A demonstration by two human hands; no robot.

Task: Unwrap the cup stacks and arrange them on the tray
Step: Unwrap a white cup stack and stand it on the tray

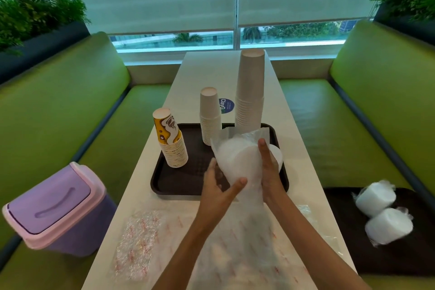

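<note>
nearest the camera, on the white table, lay a crumpled wrapper with red print, and beside it to the right a larger clear plastic sheet spread under both forearms. just beyond, the left hand cupped the wrapped stack from the near-left side, thumb curled across its front and fingers round its far flank. the right hand lay against the stack's right side with its fingers straight and close together, pointing away from the camera (its thumb was hidden, so whether it pinched the plastic could not be told). the stack, white cups in filmy plastic, was held tilted over the near-right part of the dark tray, the loose plastic flaring open at its far end.

on the tray stood three bare stacks, mouths down: the yellow patterned stack at the left, the short white stack behind the middle, and the tall white stack at the far right. a round blue sticker showed on the table between the two white ones.

a purple bin sat on the left green bench. on the right bench a second tray held two wrapped rolls lying side by side, touching.
</note>
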